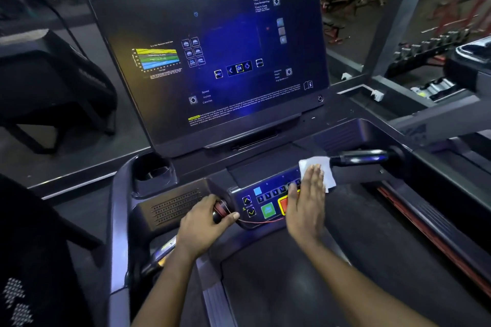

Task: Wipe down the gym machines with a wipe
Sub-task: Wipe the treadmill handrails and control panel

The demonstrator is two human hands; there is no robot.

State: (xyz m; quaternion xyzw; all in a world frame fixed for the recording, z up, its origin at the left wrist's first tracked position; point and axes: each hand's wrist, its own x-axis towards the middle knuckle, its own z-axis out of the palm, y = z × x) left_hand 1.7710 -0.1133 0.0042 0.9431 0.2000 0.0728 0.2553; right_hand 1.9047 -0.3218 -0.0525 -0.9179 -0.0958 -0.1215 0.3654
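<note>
A treadmill console with a large dark screen fills the view. Below it sits a button panel with green and red keys. My right hand lies flat with straight fingers on the panel's right end, pressing a white wipe that sticks out past the fingertips. My left hand grips the left handlebar stub, where a red safety cord is wound and trails right along the panel's lower edge.
A shiny right handlebar juts out just beyond the wipe. A cup holder sits left of the panel. The treadmill belt lies below. Another machine stands left; dumbbell racks are at the right.
</note>
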